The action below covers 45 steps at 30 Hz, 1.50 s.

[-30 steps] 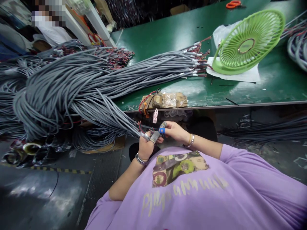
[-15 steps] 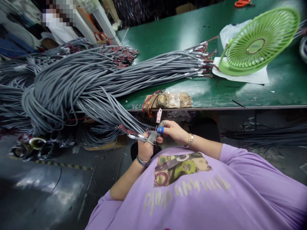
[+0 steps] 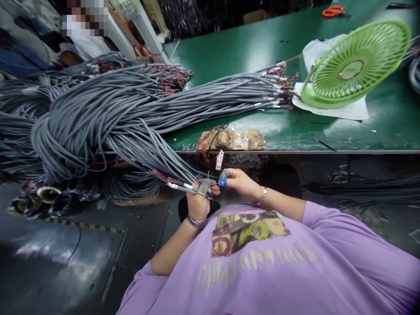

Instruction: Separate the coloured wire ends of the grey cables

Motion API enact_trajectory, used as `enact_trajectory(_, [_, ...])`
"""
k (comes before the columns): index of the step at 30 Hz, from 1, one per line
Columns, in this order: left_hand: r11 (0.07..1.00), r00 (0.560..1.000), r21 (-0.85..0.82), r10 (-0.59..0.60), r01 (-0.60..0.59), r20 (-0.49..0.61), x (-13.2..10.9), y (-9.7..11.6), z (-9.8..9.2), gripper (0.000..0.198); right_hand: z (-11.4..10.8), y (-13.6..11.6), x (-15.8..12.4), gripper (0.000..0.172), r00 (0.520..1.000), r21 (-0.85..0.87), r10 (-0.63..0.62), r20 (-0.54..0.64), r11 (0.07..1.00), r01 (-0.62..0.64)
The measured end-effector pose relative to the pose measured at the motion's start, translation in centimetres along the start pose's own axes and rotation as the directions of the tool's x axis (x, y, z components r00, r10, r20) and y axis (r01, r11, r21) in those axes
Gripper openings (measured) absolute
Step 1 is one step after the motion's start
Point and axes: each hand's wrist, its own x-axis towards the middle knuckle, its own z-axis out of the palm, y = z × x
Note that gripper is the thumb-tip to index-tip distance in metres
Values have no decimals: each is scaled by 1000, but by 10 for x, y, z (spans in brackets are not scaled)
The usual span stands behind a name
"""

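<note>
Grasping gray cables [image 3: 184,189] with left fingers [image 3: 205,187], right fingers [image 3: 223,182] pinching a thin wire [image 3: 215,183].

Both hands at it, just short of the green table [image 3: 236,48]: the left hand [image 3: 198,204] curls into a firm grip, the left forearm [image 3: 175,243] slanting up towards the table's near edge. And there's the right hand [image 3: 243,186], pinching finely, the right forearm [image 3: 284,202] angled inward, lying closer to the table!

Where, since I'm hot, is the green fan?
In the head view, the green fan stands at right on white paper, beside the ends of the grey cables.
</note>
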Motion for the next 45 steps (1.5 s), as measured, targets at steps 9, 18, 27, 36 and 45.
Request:
enact_trajectory(9, [997,995,76,-25,18,100,-3,-3,-9,26,-7,-7,3,35,984,65,165,63,983,-169])
enact_trajectory(18, [994,969,100,-75,53,235,-5,5,-12,29,-7,1,13,42,982,55,53,179,996,-64])
enact_trajectory(27, [973,905,178,-203,145,375,1,16,-16,26,-1,6,16,41,968,117,-71,241,992,44])
enact_trajectory(36, [994,982,109,-53,33,180,-7,13,-2,22,-21,0,28,42,989,306,137,-49,945,-116])
enact_trajectory(45, [994,989,108,16,-32,146,3,10,21,24,-4,-20,45,48,990,358,139,-17,926,-123])
